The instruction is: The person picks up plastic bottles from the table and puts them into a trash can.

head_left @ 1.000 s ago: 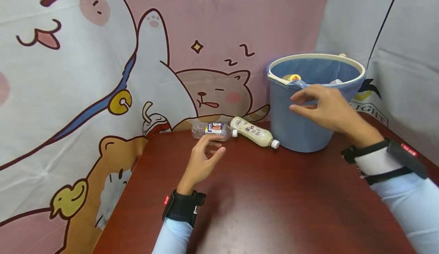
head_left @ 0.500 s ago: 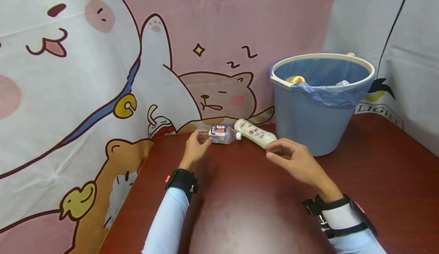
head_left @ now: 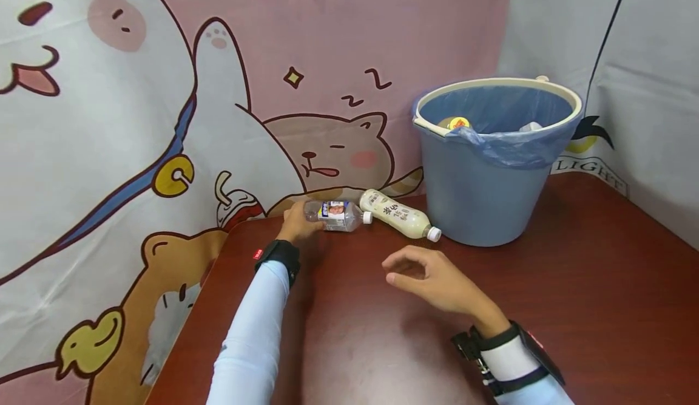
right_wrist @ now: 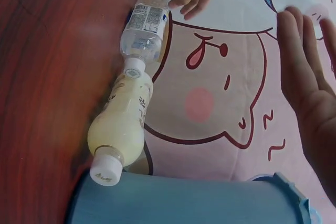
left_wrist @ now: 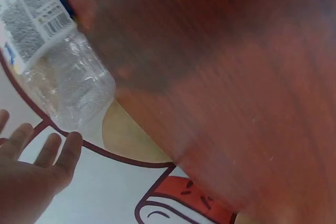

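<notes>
A clear plastic bottle (head_left: pixel 352 218) with a white cap and a printed label lies on its side at the table's back edge. My left hand (head_left: pixel 298 223) is at its base, thumb to the front. In the left wrist view the fingers of my left hand (left_wrist: pixel 39 174) are spread just off the base of the clear bottle (left_wrist: pixel 73 80). A bottle of pale, milky drink (head_left: pixel 398 214) lies slantwise beside it, white cap toward the bin. My right hand (head_left: pixel 437 279) hovers over the table in front of that bottle, fingers loosely bent, holding nothing.
A blue bin (head_left: pixel 480 192) with a cream rim and blue liner stands at the back right. Inside it show a yellow-topped item (head_left: pixel 457 123) and something whitish (head_left: pixel 531 127). A cartoon-printed cloth (head_left: pixel 327 34) hangs behind the dark red table (head_left: pixel 371 326).
My left hand has moved forward to the clear bottle's base. My right hand has come down from in front of the bin and shifted left over the table. Both bottles still lie there.
</notes>
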Motion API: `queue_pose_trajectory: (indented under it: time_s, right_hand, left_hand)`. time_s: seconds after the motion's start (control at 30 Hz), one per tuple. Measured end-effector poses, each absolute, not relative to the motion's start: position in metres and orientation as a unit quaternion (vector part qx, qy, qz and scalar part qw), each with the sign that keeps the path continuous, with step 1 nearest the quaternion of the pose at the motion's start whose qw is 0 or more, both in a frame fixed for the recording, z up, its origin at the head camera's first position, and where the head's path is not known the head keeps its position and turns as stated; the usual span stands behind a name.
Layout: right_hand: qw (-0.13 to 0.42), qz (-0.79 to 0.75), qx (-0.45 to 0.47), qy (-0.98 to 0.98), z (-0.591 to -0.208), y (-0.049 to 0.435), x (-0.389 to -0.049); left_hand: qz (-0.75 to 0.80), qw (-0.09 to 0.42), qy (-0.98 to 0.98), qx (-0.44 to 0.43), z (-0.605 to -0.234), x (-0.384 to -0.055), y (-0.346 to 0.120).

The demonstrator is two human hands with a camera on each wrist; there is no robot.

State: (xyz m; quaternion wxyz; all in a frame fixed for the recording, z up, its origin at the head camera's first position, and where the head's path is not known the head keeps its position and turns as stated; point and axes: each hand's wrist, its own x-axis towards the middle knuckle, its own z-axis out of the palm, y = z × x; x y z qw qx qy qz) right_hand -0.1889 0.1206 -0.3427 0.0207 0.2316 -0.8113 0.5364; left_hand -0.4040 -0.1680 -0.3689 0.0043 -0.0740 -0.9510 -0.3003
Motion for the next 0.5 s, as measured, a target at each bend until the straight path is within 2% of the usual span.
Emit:
queue_pose_trajectory:
  time_s: [0.1,0.2,0.4,0.5]
  right_hand:
    - [-0.012,0.533,0.254,-0.807,-0.3434,0.1187,-0.1893]
    - [-0.046,0.528,0.278,-0.801,-0.3437,0.1147,-0.1900]
    - [-0.071,0.504,0.303,-0.806,-0.3462,0.1164,-0.1911]
    - [-0.072,0.498,0.302,-0.810,-0.3467,0.1208,-0.1917]
  left_hand:
    - [-0.261,-0.019,-0.962,-0.075,-0.3714,-0.4113,-0.1608]
    - [-0.197,-0.022,-0.977,-0.073,-0.3718,-0.4129,-0.1621]
    - [-0.049,0.031,-0.993,-0.106,-0.3696,-0.4131,-0.1610]
    - [-0.028,0.026,-0.993,-0.113,-0.3686,-0.4129,-0.1620]
